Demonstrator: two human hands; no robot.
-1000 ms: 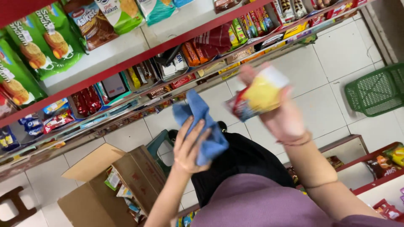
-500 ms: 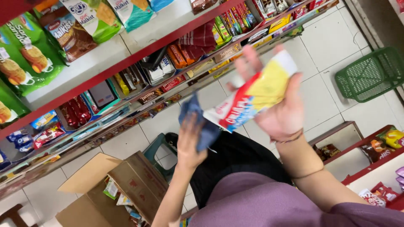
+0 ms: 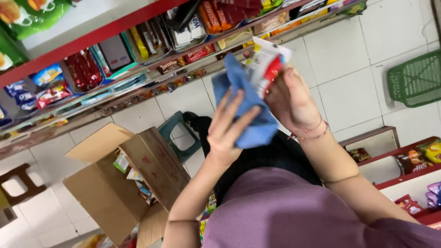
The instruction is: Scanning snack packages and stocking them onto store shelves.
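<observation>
My left hand [image 3: 229,131] presses a blue cloth [image 3: 245,105] flat against a snack packet [image 3: 264,62] that is white, red and yellow. My right hand [image 3: 291,101] grips that packet from the right side, with a red string bracelet on the wrist. The cloth covers most of the packet's lower part. Both hands are held up in front of my purple top, above my dark trousers.
Red-edged shelves [image 3: 92,36] packed with snack packets and biscuit boxes run along the top. An open cardboard box [image 3: 124,183] with packets stands on the white tiles at lower left, beside a teal stool [image 3: 179,135]. A green basket [image 3: 415,78] sits at right, another shelf [image 3: 404,177] at lower right.
The right hand turned the packet and drew it in towards the cloth. My left hand spread the blue cloth over the packet. The view tilted down the shelves.
</observation>
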